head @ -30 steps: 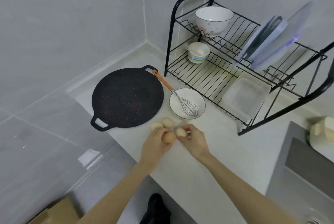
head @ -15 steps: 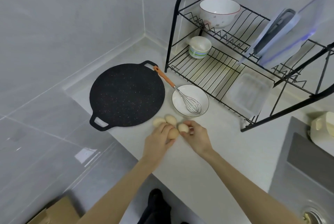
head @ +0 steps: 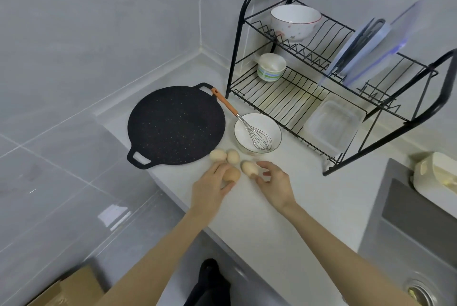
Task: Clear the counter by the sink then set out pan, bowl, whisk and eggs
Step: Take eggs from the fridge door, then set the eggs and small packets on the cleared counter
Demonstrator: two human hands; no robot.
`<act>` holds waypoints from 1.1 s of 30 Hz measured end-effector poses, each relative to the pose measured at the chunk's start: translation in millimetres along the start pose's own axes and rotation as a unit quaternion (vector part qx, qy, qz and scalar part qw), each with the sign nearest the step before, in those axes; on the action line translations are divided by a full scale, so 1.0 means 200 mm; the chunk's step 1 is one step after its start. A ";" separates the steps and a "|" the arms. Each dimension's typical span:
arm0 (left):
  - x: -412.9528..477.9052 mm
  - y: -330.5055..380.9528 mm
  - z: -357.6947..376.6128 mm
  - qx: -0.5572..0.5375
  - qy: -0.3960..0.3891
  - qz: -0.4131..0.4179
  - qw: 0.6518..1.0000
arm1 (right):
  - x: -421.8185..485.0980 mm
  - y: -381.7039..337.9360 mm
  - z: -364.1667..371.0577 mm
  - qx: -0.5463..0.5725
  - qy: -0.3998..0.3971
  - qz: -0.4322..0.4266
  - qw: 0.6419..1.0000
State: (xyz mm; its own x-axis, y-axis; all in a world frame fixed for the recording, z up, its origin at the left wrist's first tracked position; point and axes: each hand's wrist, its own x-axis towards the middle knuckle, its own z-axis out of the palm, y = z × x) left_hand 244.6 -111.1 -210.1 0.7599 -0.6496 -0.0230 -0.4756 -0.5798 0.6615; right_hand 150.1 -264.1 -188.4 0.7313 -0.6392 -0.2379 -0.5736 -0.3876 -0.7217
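1. The left hand (head: 210,192) had its grip curled round the brown egg (head: 232,174), thumb under and fingers over, low over the bench (head: 284,226). Whether the egg touched the surface could not be told. A tighter squeeze or a hard set-down could crack the shell.
2. The right hand (head: 274,183) had its grip released, fingers loose, just beside the pale egg (head: 249,167), which lay free on the bench. An unsteadied egg on a smooth flat top could roll. The near edge was close, so a drop off it was the worst case.
3. Two more eggs (head: 218,155) lay side by side just beside the rim of the pan (head: 175,125). A nudge from either hand as it drew away could set them rolling or knock them together.
4. The whisk (head: 259,138) leaned in the bowl (head: 243,130), its handle out over the rim toward the pan. A brushing wrist could tip it out or shift the bowl.
5. Pan, bowl, whisk and four eggs were all out on the bench, so the task looked nearly done. The remaining risk lay in the letting-go.
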 end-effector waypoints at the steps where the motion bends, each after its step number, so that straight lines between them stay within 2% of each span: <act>1: -0.01 0.01 -0.01 -0.002 0.000 -0.005 1.000 | -0.01 0.00 -0.01 -0.002 0.002 -0.005 1.000; 11: -0.34 0.17 -0.13 -0.013 0.073 -0.046 0.996 | -0.30 -0.02 -0.19 0.003 0.013 -0.097 0.995; 20: -1.02 0.46 -0.21 -0.044 0.199 -0.081 0.976 | -0.83 -0.03 -0.38 0.041 -0.056 -0.214 0.974; 24: -1.37 0.60 -0.31 -0.044 0.262 -0.093 0.960 | -1.12 -0.12 -0.44 0.061 -0.117 -0.266 0.955; 33: -2.26 0.80 -0.50 -0.012 0.391 -0.147 0.908 | -1.85 -0.36 -0.37 0.063 -0.232 -0.406 0.881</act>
State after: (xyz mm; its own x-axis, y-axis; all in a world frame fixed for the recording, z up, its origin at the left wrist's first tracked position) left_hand -131.2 138.7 -18.4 0.9392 0.0850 0.3328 -0.1993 -0.6542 0.7296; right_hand -106.8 -47.8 -0.7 0.9708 0.1679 0.1714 0.2334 -0.4959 -0.8364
